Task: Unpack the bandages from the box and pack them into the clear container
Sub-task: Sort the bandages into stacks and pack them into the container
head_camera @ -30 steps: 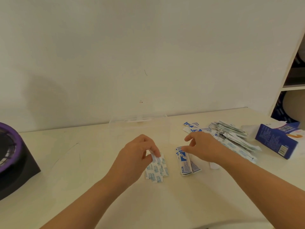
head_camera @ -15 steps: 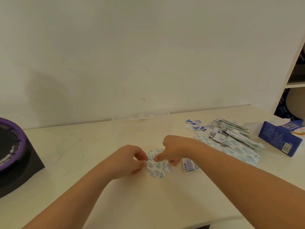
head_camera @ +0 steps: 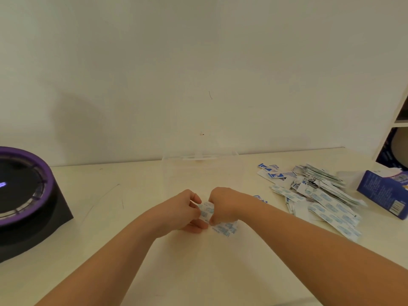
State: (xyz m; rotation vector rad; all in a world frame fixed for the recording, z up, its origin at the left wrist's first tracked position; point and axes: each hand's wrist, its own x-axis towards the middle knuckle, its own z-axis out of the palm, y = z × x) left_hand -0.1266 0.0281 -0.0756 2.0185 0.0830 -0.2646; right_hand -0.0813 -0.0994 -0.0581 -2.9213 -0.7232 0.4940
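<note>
My left hand (head_camera: 184, 212) and my right hand (head_camera: 223, 206) meet at the table's middle, both pinching a small stack of white-and-blue bandages (head_camera: 206, 212). A few more bandages (head_camera: 225, 228) lie flat just under my right hand. The clear container (head_camera: 199, 159) stands open behind my hands, near the wall, and is hard to make out. A big loose pile of bandages (head_camera: 318, 195) spreads on the right. The blue bandage box (head_camera: 382, 191) lies at the far right edge.
A black device with a purple ring (head_camera: 24, 195) sits at the left edge of the cream table (head_camera: 110, 206). A white shelf unit (head_camera: 397, 120) rises at the far right. The wall runs close behind the container.
My right hand came left from the small blue-printed stack to join my left hand, and both now grip the bandages, lifted off the table. The view has tilted up slightly.
</note>
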